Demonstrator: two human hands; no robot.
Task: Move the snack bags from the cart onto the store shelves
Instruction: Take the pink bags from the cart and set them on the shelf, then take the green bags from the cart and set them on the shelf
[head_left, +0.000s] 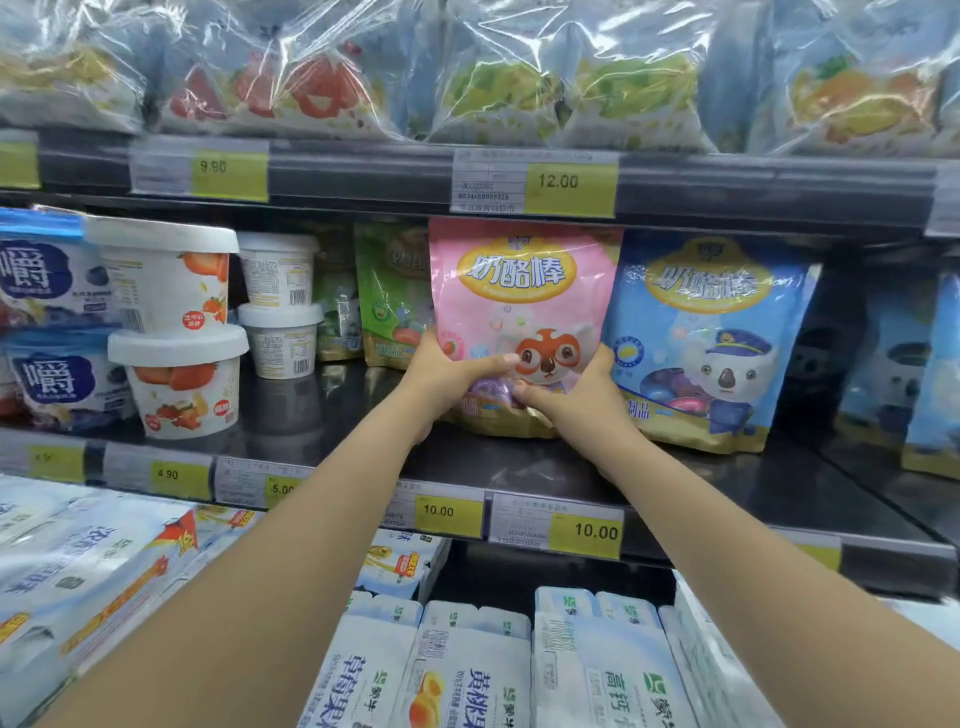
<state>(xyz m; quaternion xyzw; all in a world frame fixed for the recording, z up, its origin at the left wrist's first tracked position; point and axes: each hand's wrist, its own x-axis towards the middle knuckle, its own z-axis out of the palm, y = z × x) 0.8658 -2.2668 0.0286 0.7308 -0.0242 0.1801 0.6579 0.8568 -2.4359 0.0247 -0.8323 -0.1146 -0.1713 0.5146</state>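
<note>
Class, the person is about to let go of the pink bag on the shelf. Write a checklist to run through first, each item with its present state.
1. Left hand and right hand both grip the pink bag: ok.
2. Bag upright, front facing out: ok.
3. Bag stands between the green bag and blue bag: ok.
4. Base flat on the shelf: cannot tell, the hands cover part of it.
5. Price tag below matches this bag: cannot tell, small print blurred.

The one head-worn wide-angle camera looks forward at close range, squarely onto the middle shelf (311, 415).
</note>
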